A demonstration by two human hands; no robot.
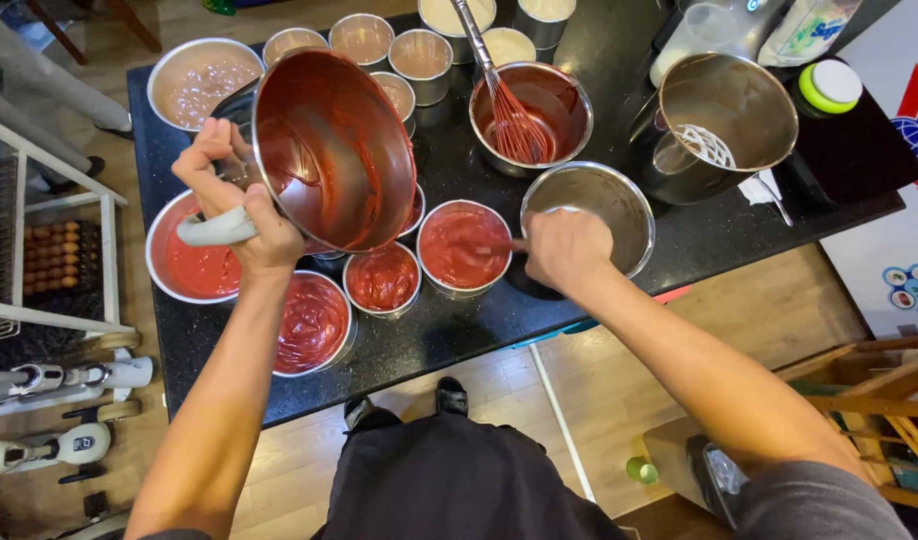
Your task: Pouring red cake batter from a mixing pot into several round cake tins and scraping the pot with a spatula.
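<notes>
So: left hand [241, 212] grips tilted pan [331, 150], nearly scraped out; right hand [566, 248] clasps spatula [487, 246] in red-filled tin [463, 246]; back tins [362, 38] unfilled with red

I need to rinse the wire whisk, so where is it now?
In the head view, the metal wire whisk stands in the round steel bowl smeared with red batter, at the back of the black counter, beyond the right hand.
</notes>
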